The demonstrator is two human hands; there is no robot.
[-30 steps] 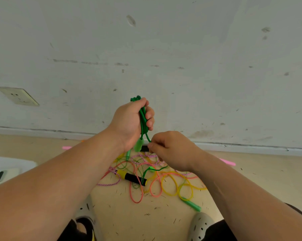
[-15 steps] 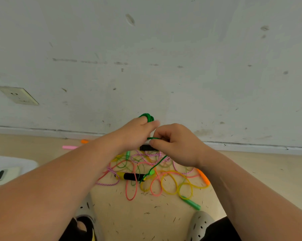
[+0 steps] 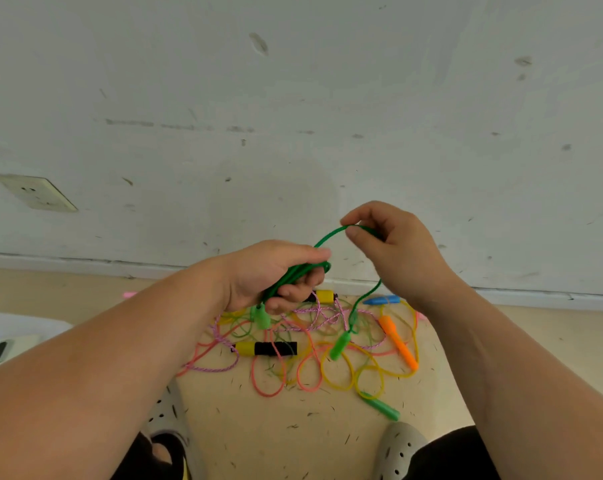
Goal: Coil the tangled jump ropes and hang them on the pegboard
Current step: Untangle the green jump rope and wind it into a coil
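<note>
The green rope (image 3: 293, 277) is a thin, glossy, dark green cord with paler green handles, held at the centre of the frame. The left hand (image 3: 276, 275) is curled round a bundle of several of its loops, which runs slantwise through the fist. One handle (image 3: 261, 315) hangs just below that fist. From the bundle a single strand arcs up and to the right to the right hand (image 3: 397, 251), which pinches it between thumb and forefinger, the other fingers loosely bent. The strand then drops past the right wrist to the second handle (image 3: 340, 344).

Beneath both hands, on the floor (image 3: 310, 438) at lower centre, lies the pile (image 3: 328, 372) of other ropes: tangled pink and yellow cords, and a pink-and-white braided one with a yellow-and-black grip (image 3: 265, 348). An orange grip (image 3: 397, 342) lies at the pile's right edge.
</note>
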